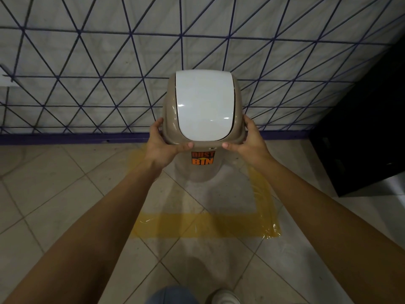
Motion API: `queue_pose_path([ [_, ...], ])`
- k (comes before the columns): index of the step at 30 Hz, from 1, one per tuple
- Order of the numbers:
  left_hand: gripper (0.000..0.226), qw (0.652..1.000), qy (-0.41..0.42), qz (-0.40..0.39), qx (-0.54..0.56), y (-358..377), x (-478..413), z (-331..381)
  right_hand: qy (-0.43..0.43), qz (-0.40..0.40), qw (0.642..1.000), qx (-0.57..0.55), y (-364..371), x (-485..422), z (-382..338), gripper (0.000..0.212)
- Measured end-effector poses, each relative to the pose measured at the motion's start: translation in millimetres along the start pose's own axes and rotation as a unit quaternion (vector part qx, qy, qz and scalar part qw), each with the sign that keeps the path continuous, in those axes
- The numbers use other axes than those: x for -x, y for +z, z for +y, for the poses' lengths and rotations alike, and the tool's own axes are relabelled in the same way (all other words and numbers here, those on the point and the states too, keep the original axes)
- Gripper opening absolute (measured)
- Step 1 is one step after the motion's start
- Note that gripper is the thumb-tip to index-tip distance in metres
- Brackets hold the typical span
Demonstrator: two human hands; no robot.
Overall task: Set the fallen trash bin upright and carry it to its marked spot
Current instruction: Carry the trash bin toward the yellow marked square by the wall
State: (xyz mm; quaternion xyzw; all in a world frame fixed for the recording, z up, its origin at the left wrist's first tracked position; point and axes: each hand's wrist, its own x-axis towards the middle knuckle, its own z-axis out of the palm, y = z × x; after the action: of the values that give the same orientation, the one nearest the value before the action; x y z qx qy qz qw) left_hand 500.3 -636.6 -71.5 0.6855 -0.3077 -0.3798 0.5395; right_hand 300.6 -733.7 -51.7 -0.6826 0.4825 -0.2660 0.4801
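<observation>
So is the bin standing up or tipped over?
Standing up. The bin shows its white lid on top, its label reads level below, and both hands hold its rim.

We see open floor (65,194) at lower left and centre, inside the yellow tape (197,224). The wall (87,62) closes off the top of the frame just behind the bin (203,106), and a black cabinet (361,128) blocks the right.

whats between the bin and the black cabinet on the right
Head view: only bare floor tiles and the right strip of yellow tape lie between the bin and the black cabinet.
</observation>
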Motion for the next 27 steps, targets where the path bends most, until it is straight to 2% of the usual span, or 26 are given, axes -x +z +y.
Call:
queue_pose_path([
  [13,0.109,0.999,-0.014,-0.001,-0.038,-8.2,-1.2,1.6,-0.009,-0.009,1.000,0.025,3.7,-2.1,-1.7,0.094],
  [21,0.098,0.970,0.097,0.081,-0.209,-0.8,1.6,8.0,-0.038,0.020,0.996,0.077,6.4,-2.5,-3.6,0.103],
  [27,0.091,0.963,0.098,0.090,-0.236,1.4,4.3,5.9,-0.034,0.029,0.996,0.075,9.6,-4.1,-4.5,0.102],
])
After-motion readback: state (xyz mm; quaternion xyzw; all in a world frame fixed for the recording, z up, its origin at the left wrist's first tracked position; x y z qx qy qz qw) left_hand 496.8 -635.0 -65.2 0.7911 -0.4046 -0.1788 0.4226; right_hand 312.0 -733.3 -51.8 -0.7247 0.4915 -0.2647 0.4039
